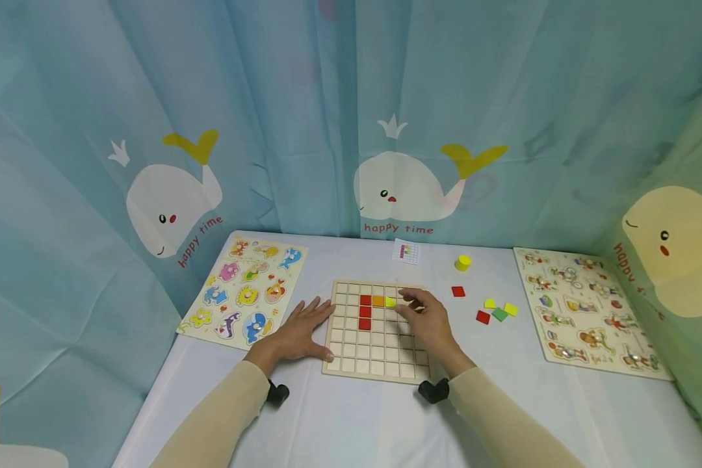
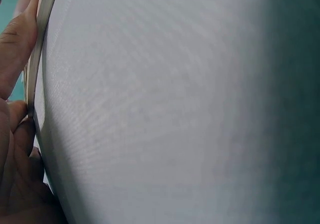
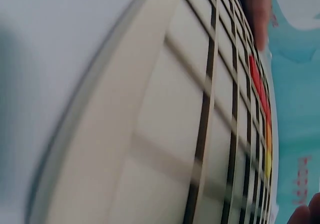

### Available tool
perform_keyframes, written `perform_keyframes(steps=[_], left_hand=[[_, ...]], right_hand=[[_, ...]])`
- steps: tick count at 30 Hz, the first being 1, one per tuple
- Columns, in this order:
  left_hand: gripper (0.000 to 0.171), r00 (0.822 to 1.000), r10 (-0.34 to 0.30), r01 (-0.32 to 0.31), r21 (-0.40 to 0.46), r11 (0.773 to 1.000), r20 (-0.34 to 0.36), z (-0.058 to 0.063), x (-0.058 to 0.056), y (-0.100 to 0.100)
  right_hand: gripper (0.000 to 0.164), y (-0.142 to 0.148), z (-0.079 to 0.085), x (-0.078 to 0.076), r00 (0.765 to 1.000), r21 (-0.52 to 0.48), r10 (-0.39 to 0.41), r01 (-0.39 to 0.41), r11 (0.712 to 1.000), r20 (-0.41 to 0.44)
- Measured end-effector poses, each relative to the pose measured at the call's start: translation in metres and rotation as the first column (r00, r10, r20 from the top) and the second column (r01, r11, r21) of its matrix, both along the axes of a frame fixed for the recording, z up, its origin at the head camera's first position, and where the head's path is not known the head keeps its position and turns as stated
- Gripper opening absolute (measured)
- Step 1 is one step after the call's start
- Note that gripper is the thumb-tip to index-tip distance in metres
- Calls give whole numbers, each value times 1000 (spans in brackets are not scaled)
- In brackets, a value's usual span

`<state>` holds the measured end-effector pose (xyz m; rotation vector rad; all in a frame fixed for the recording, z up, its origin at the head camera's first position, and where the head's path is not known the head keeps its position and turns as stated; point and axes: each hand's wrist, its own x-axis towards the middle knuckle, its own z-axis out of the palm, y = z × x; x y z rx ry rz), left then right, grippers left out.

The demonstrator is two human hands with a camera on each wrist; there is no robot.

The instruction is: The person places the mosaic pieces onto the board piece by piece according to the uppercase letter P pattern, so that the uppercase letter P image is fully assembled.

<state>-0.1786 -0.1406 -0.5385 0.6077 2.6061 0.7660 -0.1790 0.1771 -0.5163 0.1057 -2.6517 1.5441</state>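
Note:
A square wooden grid board lies on the white table. Three red tiles stand in one column of it, with an orange tile and a yellow tile to the right of the top one. My left hand rests at the board's left edge, fingers spread and thumb near the lower left corner. Over the board's right side, my right hand has bent fingers, with thumb and index fingertips apart just right of the yellow tile. In the right wrist view, the fingertips show no tile between them.
Loose red, yellow and green tiles lie right of the board, below a yellow cylinder. A small pattern card lies behind the board. Picture puzzles flank it: sea animals left, figures right. Blue curtains surround the table.

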Motion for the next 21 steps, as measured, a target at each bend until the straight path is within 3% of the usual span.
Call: perform_keyframes(steps=[5, 11, 21], left_hand=[[115, 1000, 2, -2, -2, 1000, 8, -1, 0, 0], [115, 1000, 3, -3, -11, 1000, 10, -2, 1, 0], [115, 1000, 5, -5, -7, 1000, 10, -1, 0, -1]], right_hand=[[39, 34, 2, 0, 995, 36, -79, 77, 996, 59], [41, 81, 2, 1, 984, 71, -166, 162, 984, 63], [45, 136, -3, 12, 961, 210, -238, 206, 956, 139]])
